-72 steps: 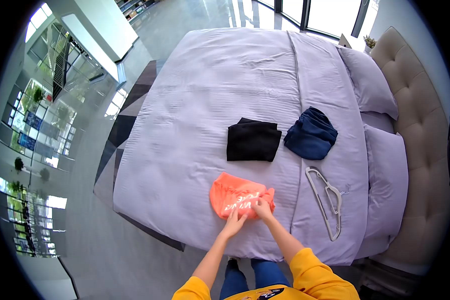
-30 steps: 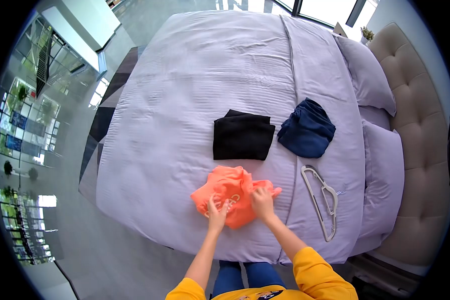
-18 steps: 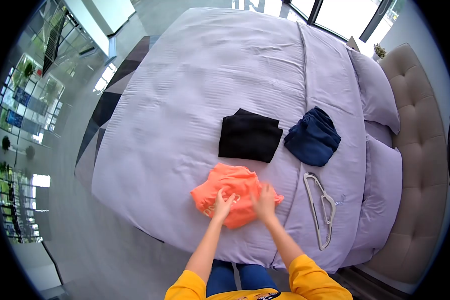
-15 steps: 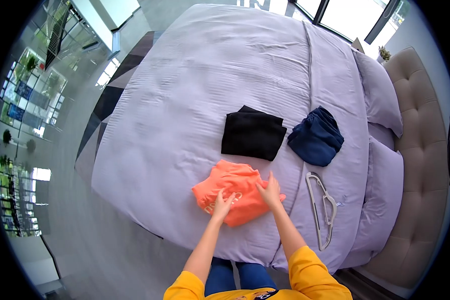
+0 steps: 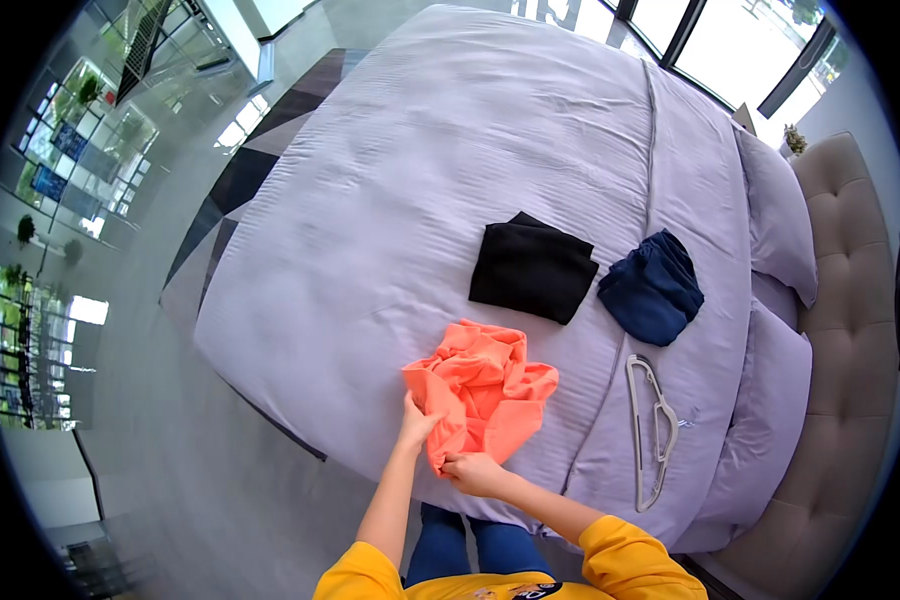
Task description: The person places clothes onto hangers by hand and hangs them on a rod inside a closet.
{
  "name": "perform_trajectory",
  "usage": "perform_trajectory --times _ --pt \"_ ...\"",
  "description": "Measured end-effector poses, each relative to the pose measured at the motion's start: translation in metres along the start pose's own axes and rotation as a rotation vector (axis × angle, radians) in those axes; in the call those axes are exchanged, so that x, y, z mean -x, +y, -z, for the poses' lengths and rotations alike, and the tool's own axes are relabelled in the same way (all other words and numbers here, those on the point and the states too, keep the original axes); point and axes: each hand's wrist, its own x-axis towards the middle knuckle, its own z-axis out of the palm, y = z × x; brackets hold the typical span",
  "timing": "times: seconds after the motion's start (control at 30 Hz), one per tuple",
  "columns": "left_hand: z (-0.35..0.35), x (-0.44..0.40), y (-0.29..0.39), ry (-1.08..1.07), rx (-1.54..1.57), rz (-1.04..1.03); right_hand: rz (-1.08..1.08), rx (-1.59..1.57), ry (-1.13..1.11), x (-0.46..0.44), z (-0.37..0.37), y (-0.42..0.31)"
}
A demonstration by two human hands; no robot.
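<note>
"Progress?"
"Black cloth (image 5: pixel 533 268) lies folded; orange cloth (image 5: pixel 505 420), on the bed (image 5: pixel 340 220), sits crumpled. My left hand (image 5: pixel 417 424) grips its side; my right hand (image 5: pixel 478 475) pinches its near edge."

Both hands on the coral garment

Left hand (image 5: pixel 420 422) grips the left edge of the coral garment (image 5: pixel 485 390); right hand (image 5: pixel 477 474) pinches its near edge, just right of the left hand. Garment bunched on the bed (image 5: pixel 370 250). Folded black cloth (image 5: pixel 533 268) beyond the hands, dark blue garment (image 5: pixel 654 287) beyond and right. Hanger (image 5: pixel 650 433) right of the right hand, well apart. Pillows (image 5: pixel 767 385) farther right, against the tufted headboard (image 5: pixel 850 310).
</note>
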Motion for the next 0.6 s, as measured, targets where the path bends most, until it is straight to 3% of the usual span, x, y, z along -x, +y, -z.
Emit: perform_trajectory --times 0.03,0.07,0.13,0.2,0.27,0.3,0.33,0.4,0.43,0.5,0.57,0.6 --pt "0.006 0.000 -0.005 0.013 -0.192 -0.133 0.000 -0.063 -0.082 -0.003 -0.005 0.000" --pt "0.014 0.001 -0.010 -0.084 -0.152 -0.086 0.014 -0.153 -0.127 -0.004 -0.008 0.003" --pt "0.030 0.002 -0.019 -0.048 -0.029 -0.011 -0.129 -0.271 -0.337 -0.018 0.022 0.002" --pt "0.048 0.004 -0.036 -0.009 0.100 0.065 -0.274 -0.071 0.114 -0.029 0.034 0.023" --pt "0.064 0.002 -0.062 0.192 0.406 0.315 -0.129 0.245 0.433 -0.055 0.056 0.046" --pt "0.067 0.007 -0.075 0.203 0.410 0.320 -0.036 0.442 0.547 -0.064 0.062 0.052" --pt "0.068 0.012 -0.085 0.238 0.526 0.311 -0.027 0.435 0.541 -0.072 0.059 0.060" --pt "0.065 0.020 -0.088 0.283 0.648 0.299 0.132 0.718 0.563 -0.087 0.049 0.077" --pt "0.061 0.028 -0.076 0.274 0.674 0.275 0.142 0.715 0.557 -0.090 0.043 0.085" --pt "0.058 0.032 -0.062 0.269 0.705 0.252 -0.110 0.733 0.193 -0.087 0.035 0.093" --pt "0.056 0.030 -0.057 0.219 0.218 0.113 -0.123 0.744 0.129 -0.076 0.034 0.094" --pt "0.057 0.030 -0.051 0.215 0.225 0.113 -0.186 0.650 0.081 -0.070 0.037 0.093"
